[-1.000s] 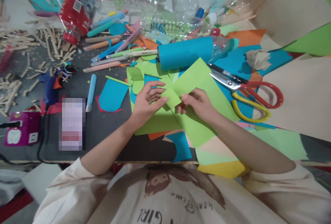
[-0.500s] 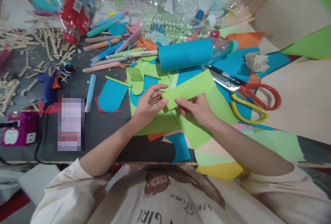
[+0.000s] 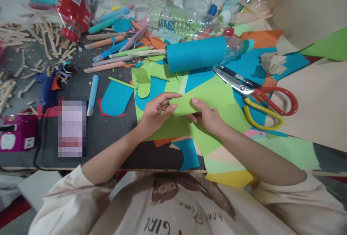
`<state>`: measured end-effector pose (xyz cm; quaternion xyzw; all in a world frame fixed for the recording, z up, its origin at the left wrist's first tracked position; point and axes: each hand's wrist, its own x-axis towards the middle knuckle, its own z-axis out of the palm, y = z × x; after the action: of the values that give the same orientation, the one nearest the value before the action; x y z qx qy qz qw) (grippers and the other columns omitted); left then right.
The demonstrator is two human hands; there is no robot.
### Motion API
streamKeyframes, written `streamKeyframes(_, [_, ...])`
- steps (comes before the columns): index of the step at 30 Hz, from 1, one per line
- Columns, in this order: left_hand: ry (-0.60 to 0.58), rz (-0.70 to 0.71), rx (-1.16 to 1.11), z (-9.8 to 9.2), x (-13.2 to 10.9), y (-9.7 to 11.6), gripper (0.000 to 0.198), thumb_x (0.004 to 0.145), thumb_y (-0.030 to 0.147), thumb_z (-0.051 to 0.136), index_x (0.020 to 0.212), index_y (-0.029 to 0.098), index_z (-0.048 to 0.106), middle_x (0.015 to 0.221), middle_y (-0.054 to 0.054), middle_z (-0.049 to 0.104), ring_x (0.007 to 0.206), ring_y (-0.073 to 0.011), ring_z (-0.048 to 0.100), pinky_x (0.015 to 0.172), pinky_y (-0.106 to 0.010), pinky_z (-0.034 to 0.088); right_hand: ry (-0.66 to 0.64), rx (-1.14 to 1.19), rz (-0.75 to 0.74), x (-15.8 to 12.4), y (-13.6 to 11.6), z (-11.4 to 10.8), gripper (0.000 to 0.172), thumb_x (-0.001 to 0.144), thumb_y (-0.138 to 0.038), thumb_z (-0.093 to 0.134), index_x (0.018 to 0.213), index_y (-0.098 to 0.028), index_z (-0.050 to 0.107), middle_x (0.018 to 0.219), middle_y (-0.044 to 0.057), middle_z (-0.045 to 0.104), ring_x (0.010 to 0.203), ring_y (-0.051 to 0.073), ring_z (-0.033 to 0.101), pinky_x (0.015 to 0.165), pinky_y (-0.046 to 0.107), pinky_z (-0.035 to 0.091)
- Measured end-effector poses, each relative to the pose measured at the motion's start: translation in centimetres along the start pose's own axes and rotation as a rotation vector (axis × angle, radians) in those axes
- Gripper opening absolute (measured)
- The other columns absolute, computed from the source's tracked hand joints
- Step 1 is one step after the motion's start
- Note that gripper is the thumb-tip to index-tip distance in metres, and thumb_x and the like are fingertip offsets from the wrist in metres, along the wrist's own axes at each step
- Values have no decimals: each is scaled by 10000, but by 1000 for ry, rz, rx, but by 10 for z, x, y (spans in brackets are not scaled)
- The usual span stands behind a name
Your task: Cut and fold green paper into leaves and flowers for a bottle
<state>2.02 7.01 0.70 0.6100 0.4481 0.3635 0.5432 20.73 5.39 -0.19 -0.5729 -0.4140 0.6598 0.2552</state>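
Observation:
A light green paper sheet (image 3: 211, 95) is held just above the table's centre by both hands. My left hand (image 3: 155, 110) pinches its left corner between thumb and fingers. Along the lower edge, my right hand (image 3: 207, 115) grips the same sheet with the thumb on top. More green paper (image 3: 165, 128) lies flat beneath the hands. Behind the sheet lies a plastic bottle wrapped in blue paper (image 3: 196, 52) on its side.
Red and yellow scissors (image 3: 260, 97) lie right of the sheet. Markers (image 3: 108, 52) and a blue paper cutout (image 3: 116, 99) sit to the left, with wooden sticks (image 3: 16, 65), a glue gun (image 3: 47, 88) and a purple box (image 3: 16, 137) farther left. Clear bottles (image 3: 173, 3) crowd the back.
The green sheet has turned from tilted to nearly level, and its left corner fold has flattened. Both hands shifted slightly with it, still gripping.

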Motion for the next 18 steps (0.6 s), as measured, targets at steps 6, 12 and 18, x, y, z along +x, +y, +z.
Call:
streamKeyframes(6, [57,-26,31,0,1,-3,194,846,300,609,1002,210,680,557,75,322,484,-85,298,466,-226,299,92,-134,185,-5,-14,3,699,763,-829,405,439,-220,515,554,17,561,585,155,529,724,348,429])
streamKeyframes(12, [127,-21,132,-1,1,-3,208,849,298,612,1000,193,708,768,-14,629,639,-99,539,552,-199,436,162,-189,183,-3,-13,2,707,786,-827,344,464,-225,531,526,10,528,589,165,531,736,359,433])
streamKeyframes(18, [115,25,175,-2,0,-5,211,866,284,607,1022,194,718,786,-23,677,621,-98,571,534,-195,454,94,-154,86,-1,-9,-1,683,758,-842,391,497,-227,530,521,-3,501,578,156,513,709,346,429])
